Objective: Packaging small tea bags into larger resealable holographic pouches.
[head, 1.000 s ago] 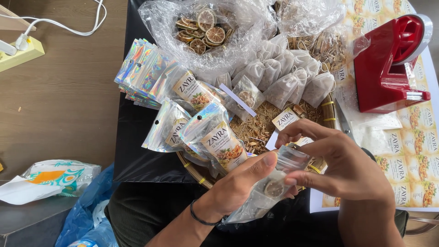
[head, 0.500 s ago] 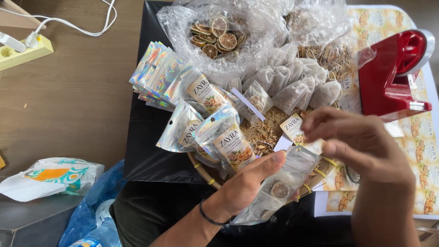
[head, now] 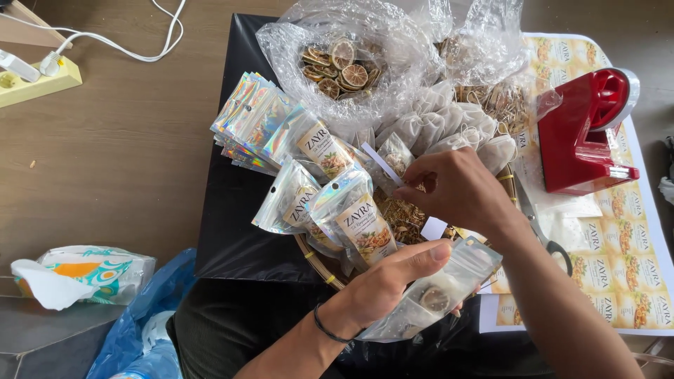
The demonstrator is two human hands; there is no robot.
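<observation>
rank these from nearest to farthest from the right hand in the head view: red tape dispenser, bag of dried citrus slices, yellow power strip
From the right hand:
1. Red tape dispenser, on the sticker sheet at the right side.
2. Clear plastic bag of dried citrus slices, up at the far edge, left of the hand.
3. Yellow power strip, on the wooden floor at far left.

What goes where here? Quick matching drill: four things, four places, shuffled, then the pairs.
Things:
1. clear pouch
2. dried citrus slices
3. red tape dispenser
4. power strip

Places:
A. far left, on the wooden surface
B. in the left hand
C. right side, on the label sheets
D. in a clear plastic bag at the top

Pairs: 1-B, 2-D, 3-C, 4-A
</observation>
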